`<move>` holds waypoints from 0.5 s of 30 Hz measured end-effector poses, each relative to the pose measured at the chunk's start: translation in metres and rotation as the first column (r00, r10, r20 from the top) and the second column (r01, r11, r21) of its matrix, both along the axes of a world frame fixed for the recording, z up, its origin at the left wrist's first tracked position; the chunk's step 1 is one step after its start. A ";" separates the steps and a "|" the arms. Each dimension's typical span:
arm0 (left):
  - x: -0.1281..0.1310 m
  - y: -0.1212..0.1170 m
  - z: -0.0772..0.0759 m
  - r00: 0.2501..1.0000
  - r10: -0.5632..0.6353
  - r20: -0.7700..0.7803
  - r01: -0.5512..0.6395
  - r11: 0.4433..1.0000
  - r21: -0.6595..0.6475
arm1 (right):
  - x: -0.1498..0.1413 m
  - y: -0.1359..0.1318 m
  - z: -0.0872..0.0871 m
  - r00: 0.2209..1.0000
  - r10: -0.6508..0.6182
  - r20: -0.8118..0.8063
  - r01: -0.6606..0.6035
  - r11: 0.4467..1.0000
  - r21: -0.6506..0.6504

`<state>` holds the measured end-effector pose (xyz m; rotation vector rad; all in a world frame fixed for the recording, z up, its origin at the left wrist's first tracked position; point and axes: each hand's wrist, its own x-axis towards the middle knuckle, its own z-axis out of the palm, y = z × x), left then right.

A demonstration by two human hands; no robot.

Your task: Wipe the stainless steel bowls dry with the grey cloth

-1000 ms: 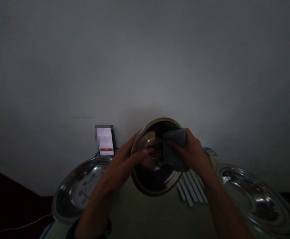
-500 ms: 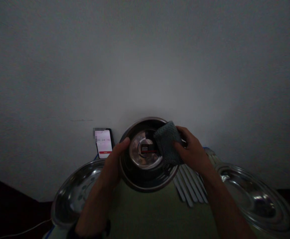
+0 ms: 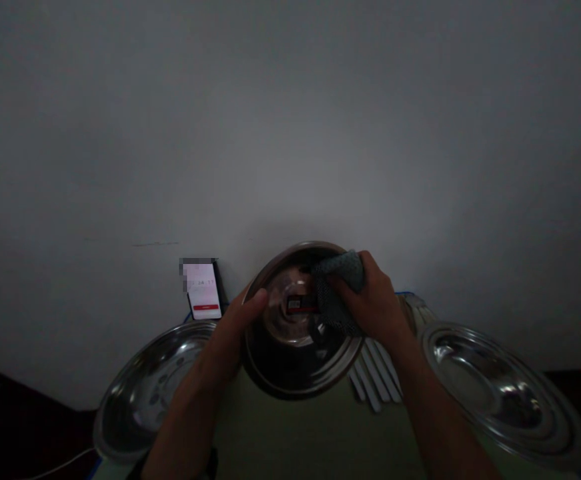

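The round silver metal bowl (image 3: 290, 377) is the landmark, above the flat green table (image 3: 270, 437). The grey woven cloth (image 3: 338, 303) lies against its right part. Behind is the pale flat wall (image 3: 290, 133). To its left are the rectangular black-edged phone (image 3: 204, 290) and, nearer the viewer, the wide silver metal basin (image 3: 118, 407). Just right are slim pale flat strips (image 3: 376, 377); farther right, wide silver metal dishes (image 3: 495, 387).

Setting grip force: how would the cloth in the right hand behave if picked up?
The cloth likely floppy; it folds around the right hand's fingers. Probably light, since one hand bunches it easily. Its textured weave suggests it's unlikely to slip.
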<state>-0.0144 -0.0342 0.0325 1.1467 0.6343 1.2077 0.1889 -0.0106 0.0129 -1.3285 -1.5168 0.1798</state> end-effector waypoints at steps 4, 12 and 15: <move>0.000 0.001 -0.002 0.999 0.043 0.028 -0.042 0.999 -0.017 | -0.011 0.002 -0.006 0.994 -0.074 -0.079 0.075 0.997 0.006; -0.005 0.012 -0.010 0.951 0.303 0.053 -0.299 0.951 -0.072 | -0.031 0.003 -0.015 0.998 -0.049 0.033 0.040 0.974 0.224; -0.003 0.009 -0.006 0.977 0.211 0.005 -0.211 0.977 0.006 | -0.023 0.004 -0.014 0.998 -0.059 -0.003 0.059 0.997 0.056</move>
